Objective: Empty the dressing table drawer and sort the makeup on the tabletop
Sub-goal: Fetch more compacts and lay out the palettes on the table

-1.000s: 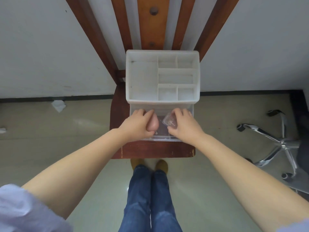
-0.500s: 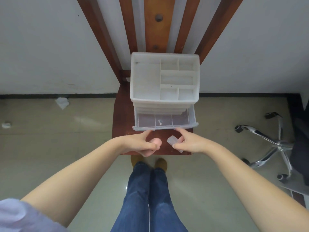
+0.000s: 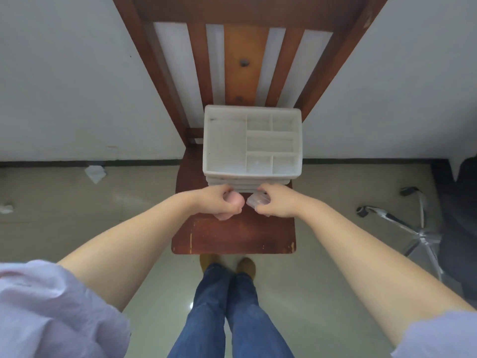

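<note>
Left hand (image 3: 218,204) is gripping a pink sponge (image 3: 235,198), right hand (image 3: 277,202) pinching a clear case (image 3: 256,201); a loosening pinch risks dropping the slick case.

A white box (image 3: 251,143) with little open parts on top sat on a brown chair (image 3: 233,235) by the wall. The left hand (image 3: 219,202) held a pink sponge (image 3: 236,198), and the right hand (image 3: 277,202) pinched a small clear case (image 3: 256,200), both just in front of the box. Blue jeans (image 3: 232,313) and brown shoes (image 3: 246,264) showed below.
</note>
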A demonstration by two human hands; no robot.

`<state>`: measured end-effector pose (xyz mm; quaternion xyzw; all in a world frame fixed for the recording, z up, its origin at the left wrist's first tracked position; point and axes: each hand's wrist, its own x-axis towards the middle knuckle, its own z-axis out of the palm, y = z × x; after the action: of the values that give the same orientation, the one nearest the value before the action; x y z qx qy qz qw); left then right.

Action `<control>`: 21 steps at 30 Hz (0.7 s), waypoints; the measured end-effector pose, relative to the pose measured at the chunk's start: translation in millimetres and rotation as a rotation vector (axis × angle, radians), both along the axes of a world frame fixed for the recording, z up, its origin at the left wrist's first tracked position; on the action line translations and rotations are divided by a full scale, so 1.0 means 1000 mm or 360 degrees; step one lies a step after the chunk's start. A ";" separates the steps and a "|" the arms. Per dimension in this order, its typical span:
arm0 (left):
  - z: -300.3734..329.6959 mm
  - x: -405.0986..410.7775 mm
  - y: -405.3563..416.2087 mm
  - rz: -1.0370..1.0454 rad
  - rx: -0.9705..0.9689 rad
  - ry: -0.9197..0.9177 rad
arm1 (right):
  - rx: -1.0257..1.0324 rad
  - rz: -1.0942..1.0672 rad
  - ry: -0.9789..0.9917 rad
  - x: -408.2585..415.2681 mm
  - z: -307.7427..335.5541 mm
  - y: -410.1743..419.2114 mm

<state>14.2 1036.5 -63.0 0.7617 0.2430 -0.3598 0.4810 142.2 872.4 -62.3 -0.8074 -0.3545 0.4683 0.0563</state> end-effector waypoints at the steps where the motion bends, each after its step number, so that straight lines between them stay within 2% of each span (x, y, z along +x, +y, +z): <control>1: 0.006 -0.006 0.000 0.0006 0.0061 -0.0065 | 0.0048 0.0015 -0.0031 -0.005 0.007 -0.001; 7: 0.063 -0.037 0.016 0.0303 0.0677 -0.0401 | 0.0372 0.0171 -0.0313 -0.012 0.063 0.019; 12: 0.101 -0.084 -0.015 0.0688 0.1035 -0.0493 | 0.0729 0.0537 -0.0604 -0.031 0.098 0.037; 16: 0.113 -0.130 -0.062 0.1089 0.1266 -0.0452 | 0.0967 0.0969 -0.0649 -0.053 0.114 0.035; 21: 0.114 -0.209 -0.144 0.1478 0.1326 -0.0271 | 0.1012 0.1500 -0.0606 -0.107 0.121 0.019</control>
<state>-194.6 892.8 51.0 0.7263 0.6290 0.0733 0.2675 35.5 891.1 58.5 -0.5765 -0.8009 0.1608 0.0168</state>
